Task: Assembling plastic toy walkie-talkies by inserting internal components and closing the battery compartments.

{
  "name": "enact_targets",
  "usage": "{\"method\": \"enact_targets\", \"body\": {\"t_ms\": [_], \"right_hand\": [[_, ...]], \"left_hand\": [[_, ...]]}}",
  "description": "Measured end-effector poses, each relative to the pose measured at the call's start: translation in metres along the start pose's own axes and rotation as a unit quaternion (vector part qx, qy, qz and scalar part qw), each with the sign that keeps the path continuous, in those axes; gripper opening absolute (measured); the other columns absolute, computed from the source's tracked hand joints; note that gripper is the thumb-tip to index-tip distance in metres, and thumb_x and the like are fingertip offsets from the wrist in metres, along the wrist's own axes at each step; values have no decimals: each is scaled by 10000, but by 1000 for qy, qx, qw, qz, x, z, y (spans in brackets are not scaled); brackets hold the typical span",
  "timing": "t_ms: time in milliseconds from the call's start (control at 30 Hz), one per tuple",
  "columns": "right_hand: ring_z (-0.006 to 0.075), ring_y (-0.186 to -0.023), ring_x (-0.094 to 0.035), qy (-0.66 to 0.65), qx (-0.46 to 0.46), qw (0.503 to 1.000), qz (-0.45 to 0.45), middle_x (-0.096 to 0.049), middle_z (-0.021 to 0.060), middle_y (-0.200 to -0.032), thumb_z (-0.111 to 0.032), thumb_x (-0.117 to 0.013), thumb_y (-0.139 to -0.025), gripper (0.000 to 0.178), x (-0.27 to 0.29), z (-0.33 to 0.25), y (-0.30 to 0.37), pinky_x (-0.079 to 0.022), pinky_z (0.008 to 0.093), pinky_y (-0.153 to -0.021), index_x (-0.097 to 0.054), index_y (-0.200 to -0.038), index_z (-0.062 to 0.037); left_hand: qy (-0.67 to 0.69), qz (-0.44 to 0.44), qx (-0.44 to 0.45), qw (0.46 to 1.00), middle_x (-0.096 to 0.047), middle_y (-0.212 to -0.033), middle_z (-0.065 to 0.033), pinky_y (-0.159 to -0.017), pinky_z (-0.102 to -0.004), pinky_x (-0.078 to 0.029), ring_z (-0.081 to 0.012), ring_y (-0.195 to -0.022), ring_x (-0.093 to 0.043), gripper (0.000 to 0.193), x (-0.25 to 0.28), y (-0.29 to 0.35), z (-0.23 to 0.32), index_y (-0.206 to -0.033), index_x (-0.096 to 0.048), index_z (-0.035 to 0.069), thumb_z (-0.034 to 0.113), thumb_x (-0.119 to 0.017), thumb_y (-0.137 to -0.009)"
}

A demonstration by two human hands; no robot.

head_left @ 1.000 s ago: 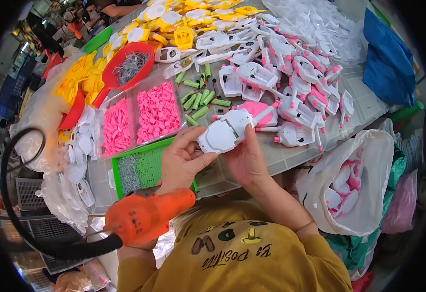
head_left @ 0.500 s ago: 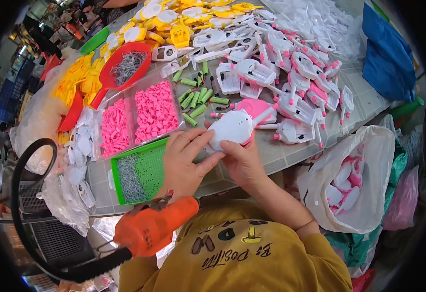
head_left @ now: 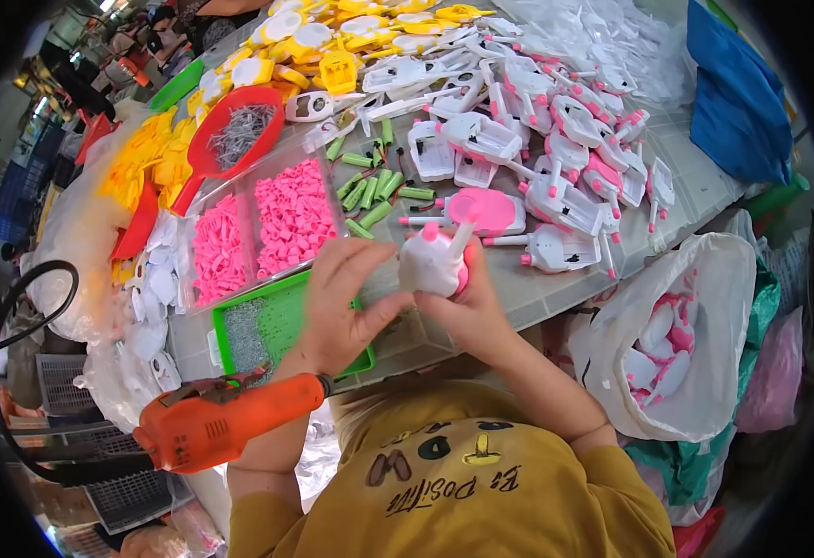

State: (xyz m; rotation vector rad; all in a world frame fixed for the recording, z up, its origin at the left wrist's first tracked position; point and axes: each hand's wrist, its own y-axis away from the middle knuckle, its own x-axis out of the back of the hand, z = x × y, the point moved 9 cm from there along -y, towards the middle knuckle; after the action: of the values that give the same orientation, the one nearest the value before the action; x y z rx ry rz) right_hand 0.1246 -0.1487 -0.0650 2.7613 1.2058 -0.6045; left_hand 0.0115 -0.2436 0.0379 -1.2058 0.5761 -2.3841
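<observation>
A rounded white-and-pink plastic device (head_left: 430, 265) with a short stem is gripped from its right side by my right hand (head_left: 472, 312). It is tilted, with the stem pointing up, and motion blurs it a little. My left hand (head_left: 337, 302) is just left of it, fingers apart and slightly smeared; whether the thumb tip touches the shell I cannot tell. An orange power screwdriver (head_left: 226, 423) lies across the view of my left forearm. Beyond the device, a white-and-pink housing (head_left: 486, 212) and green battery cells (head_left: 379, 191) with wires rest on the table.
A green tray (head_left: 365, 358) of small screws sits by my left hand. Behind it stands a clear divided box (head_left: 251, 223) of pink parts and a red scoop (head_left: 200, 149) of metal pieces. White housings (head_left: 565, 195) pile up to the right. A white sack (head_left: 602, 372) holds more devices.
My left hand has come off the device's face and shifted left. The device has tipped in my right hand so its stem points upward. The screwdriver has swung left.
</observation>
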Motion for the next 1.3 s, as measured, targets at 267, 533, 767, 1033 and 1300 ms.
{"method": "enact_targets", "body": {"t_ms": [267,533,767,1033,1300], "right_hand": [[431,-1232,-554,335,156,926,-76,-539,246,-1350,81,-677,-779,641,-21,-22,8,-466,456,-1039,-456,-1374,-13],[460,-1186,-560,417,240,875,-56,-529,252,-1349,91,-693,-748,670,-22,-31,14,-469,482,-1023,-449,-1366,6],[280,-1170,-602,355,95,929,-51,-565,149,-1242,40,-690,-813,617,-14,-18,17,-520,410,-917,-425,-1365,-34],[202,-1073,-662,10,-162,978,130,-640,117,-1199,21,-794,-800,642,33,24,20,-533,351,-957,-438,-1334,9],[219,-1012,-647,207,-108,963,134,-590,160,-1149,-63,-819,-826,768,17,22,15,-554,355,-845,-264,-1356,-20]], "left_hand": [[108,4,61,992,-658,-956,-105,-762,-356,-519,-276,-867,-640,278,-7,0,-20,-1059,-700,36,195,-802,-855],[38,51,7,998,-703,-897,-116,-696,-327,-530,-256,-814,-680,261,-3,4,-9,-1060,-712,22,27,-795,-813],[48,17,31,998,-681,-1054,-133,-813,-360,-539,-281,-919,-666,338,4,4,-17,-1183,-683,29,130,-773,-874],[517,93,154,837,-627,-994,-88,-715,-339,-449,-204,-809,-542,641,88,71,-97,-1292,-623,13,521,-716,-913],[342,71,160,923,-685,-1086,-224,-942,-497,-524,-333,-1030,-676,703,121,97,-34,-1337,-528,-1,268,-853,-774]]}}
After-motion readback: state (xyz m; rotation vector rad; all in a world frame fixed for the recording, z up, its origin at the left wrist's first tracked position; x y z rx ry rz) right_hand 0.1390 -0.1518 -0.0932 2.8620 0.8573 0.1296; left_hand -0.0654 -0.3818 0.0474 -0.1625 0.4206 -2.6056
